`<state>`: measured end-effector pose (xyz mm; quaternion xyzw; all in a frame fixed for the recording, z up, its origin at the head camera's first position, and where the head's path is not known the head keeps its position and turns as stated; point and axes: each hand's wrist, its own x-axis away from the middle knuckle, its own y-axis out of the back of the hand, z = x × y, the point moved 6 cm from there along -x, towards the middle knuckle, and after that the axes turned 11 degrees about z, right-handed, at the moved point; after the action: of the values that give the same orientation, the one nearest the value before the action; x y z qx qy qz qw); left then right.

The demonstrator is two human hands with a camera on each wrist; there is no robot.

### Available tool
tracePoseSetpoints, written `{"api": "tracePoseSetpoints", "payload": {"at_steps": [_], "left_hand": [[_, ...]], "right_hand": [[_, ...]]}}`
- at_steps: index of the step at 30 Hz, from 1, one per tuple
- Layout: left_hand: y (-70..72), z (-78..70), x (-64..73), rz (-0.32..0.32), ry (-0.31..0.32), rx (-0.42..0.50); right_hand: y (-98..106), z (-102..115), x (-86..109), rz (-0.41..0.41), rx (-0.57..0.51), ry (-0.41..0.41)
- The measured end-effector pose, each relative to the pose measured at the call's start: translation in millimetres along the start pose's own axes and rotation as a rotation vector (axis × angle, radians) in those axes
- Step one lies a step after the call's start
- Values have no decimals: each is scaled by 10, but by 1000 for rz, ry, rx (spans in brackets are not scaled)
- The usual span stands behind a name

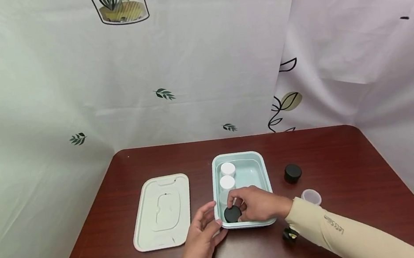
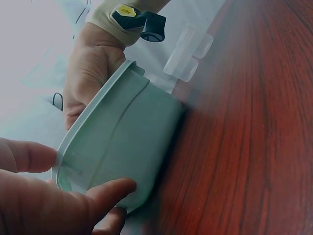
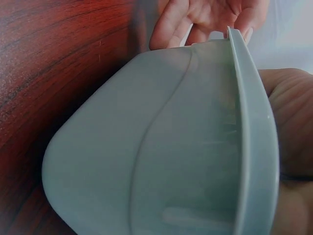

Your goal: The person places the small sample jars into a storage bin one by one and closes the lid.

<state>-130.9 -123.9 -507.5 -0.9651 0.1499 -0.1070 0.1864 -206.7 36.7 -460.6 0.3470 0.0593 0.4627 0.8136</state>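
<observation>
A pale blue-green plastic container [image 1: 257,157] stands on the table, with a row of small round pieces along its left side. Two have white tops [image 1: 228,169], and a translucent one [image 1: 224,197] sits nearer. My right hand [image 1: 256,204] reaches in over the right rim and pinches a round black-topped jar [image 1: 232,214] in the near left corner, thumb and fingers at its edge. Its lower part is hidden. My left hand [image 1: 201,241] lies around the container's near left corner, relaxed fingers touching the rim and outer wall [image 2: 122,142].
Left of the container lies a flat off-white lid [image 1: 163,213]. A black round jar or cap [image 1: 292,173] and a translucent small jar [image 1: 311,196] stand on the right. A black wrist device [image 1: 289,235] hangs below my right wrist. Printed cloth walls surround the brown table [image 1: 98,234].
</observation>
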Motion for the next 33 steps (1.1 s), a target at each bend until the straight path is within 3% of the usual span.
{"api": "tracePoseSetpoints", "payload": {"at_steps": [15,26,33], "left_hand": [[-37,17,-20,12,-23,5],[-31,9,-14,0,-29,6],[-26,1,-10,-5,-30,-6]], "right_hand": [[241,53,203,-91,62,-39],[576,-45,562,-170,-130,-67],[724,-146,871,-249,-286,-23]]}}
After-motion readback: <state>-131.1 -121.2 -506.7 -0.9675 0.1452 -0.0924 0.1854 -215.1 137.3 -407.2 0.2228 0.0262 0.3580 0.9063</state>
